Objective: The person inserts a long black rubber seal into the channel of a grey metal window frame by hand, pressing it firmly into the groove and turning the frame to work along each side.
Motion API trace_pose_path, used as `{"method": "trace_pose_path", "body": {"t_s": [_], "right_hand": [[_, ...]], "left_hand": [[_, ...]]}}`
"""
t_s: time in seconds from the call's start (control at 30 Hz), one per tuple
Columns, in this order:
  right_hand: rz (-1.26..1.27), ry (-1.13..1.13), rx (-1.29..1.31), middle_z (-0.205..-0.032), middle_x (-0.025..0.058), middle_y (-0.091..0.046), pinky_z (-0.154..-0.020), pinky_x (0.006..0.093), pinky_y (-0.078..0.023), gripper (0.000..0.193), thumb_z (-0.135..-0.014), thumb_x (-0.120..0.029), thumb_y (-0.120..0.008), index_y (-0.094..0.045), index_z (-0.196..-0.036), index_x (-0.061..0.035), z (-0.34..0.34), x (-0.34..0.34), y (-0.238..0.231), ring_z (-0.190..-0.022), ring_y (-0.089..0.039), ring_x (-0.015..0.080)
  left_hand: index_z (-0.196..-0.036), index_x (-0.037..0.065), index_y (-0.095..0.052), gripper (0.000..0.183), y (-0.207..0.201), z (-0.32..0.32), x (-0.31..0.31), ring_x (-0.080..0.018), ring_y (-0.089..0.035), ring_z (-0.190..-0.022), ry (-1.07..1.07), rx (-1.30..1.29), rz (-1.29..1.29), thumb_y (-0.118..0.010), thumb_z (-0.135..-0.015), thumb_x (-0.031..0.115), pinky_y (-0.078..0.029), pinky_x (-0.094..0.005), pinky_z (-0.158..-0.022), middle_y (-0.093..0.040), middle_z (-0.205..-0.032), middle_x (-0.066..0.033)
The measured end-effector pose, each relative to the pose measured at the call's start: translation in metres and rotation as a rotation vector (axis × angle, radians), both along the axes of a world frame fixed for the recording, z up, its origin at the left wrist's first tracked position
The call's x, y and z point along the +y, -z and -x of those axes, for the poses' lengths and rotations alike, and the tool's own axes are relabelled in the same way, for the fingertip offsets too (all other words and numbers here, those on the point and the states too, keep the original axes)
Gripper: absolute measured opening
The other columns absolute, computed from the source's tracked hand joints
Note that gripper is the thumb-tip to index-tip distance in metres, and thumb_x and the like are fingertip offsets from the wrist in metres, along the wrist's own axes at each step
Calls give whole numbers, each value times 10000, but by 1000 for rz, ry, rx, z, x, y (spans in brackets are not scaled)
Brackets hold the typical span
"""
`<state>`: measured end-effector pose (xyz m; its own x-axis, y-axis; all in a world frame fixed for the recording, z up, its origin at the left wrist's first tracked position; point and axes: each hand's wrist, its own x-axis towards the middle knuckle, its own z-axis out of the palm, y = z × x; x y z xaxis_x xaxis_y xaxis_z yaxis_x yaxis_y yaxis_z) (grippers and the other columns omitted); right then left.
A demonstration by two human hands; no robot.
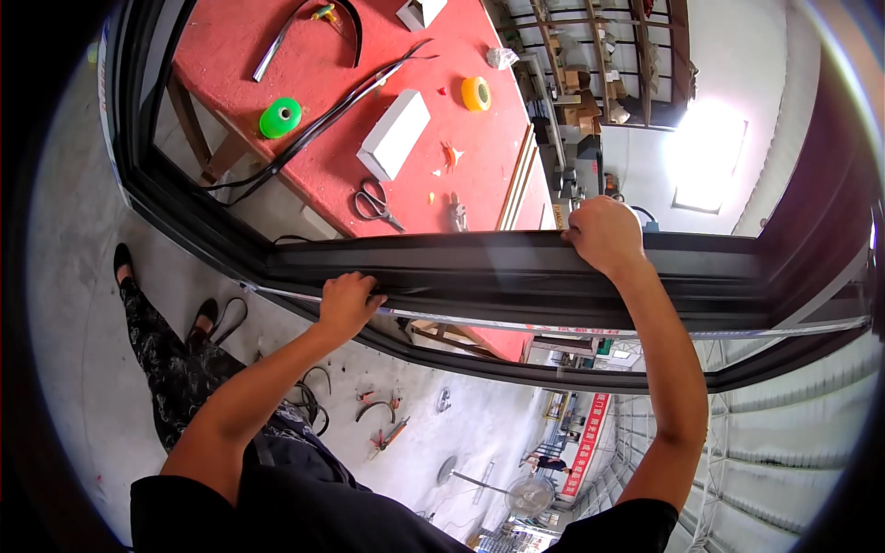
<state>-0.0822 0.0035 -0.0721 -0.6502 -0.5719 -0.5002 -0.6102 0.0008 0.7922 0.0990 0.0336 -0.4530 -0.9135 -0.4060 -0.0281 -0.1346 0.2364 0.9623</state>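
the red table carries a green spool, white box, scissors and yellow roll.

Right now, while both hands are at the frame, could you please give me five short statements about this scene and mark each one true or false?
1. The left hand and the right hand both touch the dark frame. True.
2. The right hand holds the scissors. False: the scissors lie on the red table.
3. In the picture, the long white box lies between the green spool and the yellow tape roll. True.
4. The yellow tape roll lies on the floor. False: it is on the red table.
5. The green spool is to the right of the scissors in the picture. False: it is to their left.
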Motion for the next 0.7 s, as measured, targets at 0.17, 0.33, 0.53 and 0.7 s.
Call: {"method": "trace_pose_path", "body": {"t_s": [0.17,0.33,0.53,0.7], "right_hand": [[15,27,54,-867,78,-683,-797,417,-518,306,-792,-391,-724,-737,-846,-90,-8,-5,6,-940,-650,273],[204,-20,-163,-1018,75,-646,-922,437,-453,402,-739,-431,-758,-705,-922,-77,-46,16,-6,-1073,-577,261],[142,-246,-222,-914,48,-601,-874,347,-468,317,-630,-276,-809,-673,-844,-85,-65,24,9,-982,-570,208],[154,-141,-176,-1075,60,-616,-885,401,-471,420,-650,-289,-821,-647,-966,-73,-66,28,22,-1058,-559,247]], "left_hand": [[-845,85,-661,244,0,0,-2,-310,-607,-847,-1,43,35,-718,-788,315,-456,-459,-723,-600,-804,-92],[-884,102,-670,223,22,-7,-3,-295,-606,-871,45,43,51,-697,-818,314,-440,-456,-745,-609,-819,-76],[-867,102,-670,194,45,-16,0,-300,-606,-851,17,34,-5,-694,-824,289,-447,-463,-725,-604,-805,-81],[-860,93,-662,179,47,-17,0,-315,-606,-826,-31,49,-2,-681,-839,270,-450,-463,-706,-599,-789,-93]]}}
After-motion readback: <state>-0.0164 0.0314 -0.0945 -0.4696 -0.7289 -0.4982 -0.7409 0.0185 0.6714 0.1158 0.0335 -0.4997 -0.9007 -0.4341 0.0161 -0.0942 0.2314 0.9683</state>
